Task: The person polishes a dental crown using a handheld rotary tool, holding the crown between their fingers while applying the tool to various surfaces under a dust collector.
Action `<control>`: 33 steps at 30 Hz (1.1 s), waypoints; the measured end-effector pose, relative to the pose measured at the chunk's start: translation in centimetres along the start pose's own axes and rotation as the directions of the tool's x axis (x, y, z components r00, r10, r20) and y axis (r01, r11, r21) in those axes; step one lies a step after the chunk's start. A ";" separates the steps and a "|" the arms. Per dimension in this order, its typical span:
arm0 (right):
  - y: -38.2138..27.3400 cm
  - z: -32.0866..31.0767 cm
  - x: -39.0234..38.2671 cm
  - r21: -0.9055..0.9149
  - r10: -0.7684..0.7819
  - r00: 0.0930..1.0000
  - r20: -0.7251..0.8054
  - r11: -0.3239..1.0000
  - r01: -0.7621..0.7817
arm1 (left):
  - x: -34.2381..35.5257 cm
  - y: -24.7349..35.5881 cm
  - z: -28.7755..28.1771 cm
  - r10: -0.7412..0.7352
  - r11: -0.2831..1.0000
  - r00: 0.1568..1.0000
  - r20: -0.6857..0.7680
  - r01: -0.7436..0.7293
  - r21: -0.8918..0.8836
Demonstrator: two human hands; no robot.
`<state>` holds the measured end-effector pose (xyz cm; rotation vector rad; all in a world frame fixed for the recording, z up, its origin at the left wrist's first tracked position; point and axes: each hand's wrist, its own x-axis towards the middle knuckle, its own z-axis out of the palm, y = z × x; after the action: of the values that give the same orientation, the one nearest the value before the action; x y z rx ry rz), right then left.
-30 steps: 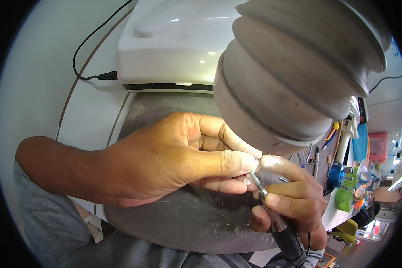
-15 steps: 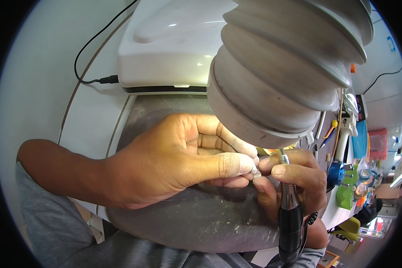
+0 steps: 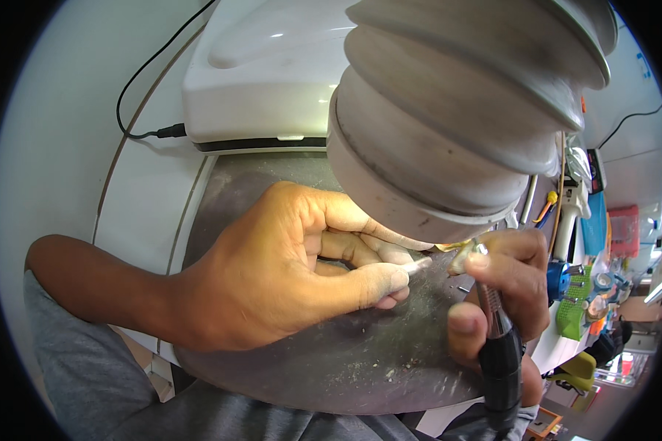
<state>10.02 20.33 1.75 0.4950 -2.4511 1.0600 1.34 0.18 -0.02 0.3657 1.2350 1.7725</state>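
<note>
My left hand point(image 3: 301, 272) is closed in a pinch, its dusty thumb and fingers holding a small whitish piece point(image 3: 419, 266) that sticks out past the thumb tip. To its right, my right hand point(image 3: 511, 283) is closed around a rotary handpiece point(image 3: 502, 360) with a black grip and a ribbed metal nose. The handpiece stands nose up, apart from the whitish piece. Its working tip is hard to make out among the fingers. Above both hands hangs the wide mouth of a ribbed grey suction hose point(image 3: 426, 213), hiding part of what lies behind.
A grey work mat point(image 3: 331, 367) with pale dust and crumbs lies under my hands. Behind it stands a white rounded machine point(image 3: 257, 110) with a black cable point(image 3: 173, 131). At the right are a blue device point(image 3: 559, 283), a green basket point(image 3: 572, 316) and a red container point(image 3: 624, 231).
My right hand has drawn back to the right with the handpiece, leaving a gap from the left hand. The small piece shows more plainly now in the left pinch.
</note>
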 end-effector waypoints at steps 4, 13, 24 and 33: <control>0.0 0.7 -0.6 0.049 -0.071 0.996 -0.062 0.996 0.074 | 0.1 0.3 -0.1 -0.019 1.000 0.999 0.033 0.019 0.015; 1.1 1.3 -1.3 0.120 -0.114 0.993 0.009 0.986 0.112 | 0.0 0.2 -0.4 -0.043 0.996 0.999 0.015 0.042 0.082; 0.7 1.3 -0.9 0.096 -0.085 0.994 0.073 0.992 0.077 | -0.1 0.4 -0.3 -0.042 0.997 0.999 0.013 0.041 0.067; 0.7 1.3 -0.9 0.107 -0.082 0.993 0.082 0.992 0.073 | -0.1 0.2 -0.3 -0.036 0.997 0.999 0.009 0.035 0.063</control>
<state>10.11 20.00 0.07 0.6767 -2.4376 1.1599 1.07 -0.15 0.06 0.3861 1.2853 1.7026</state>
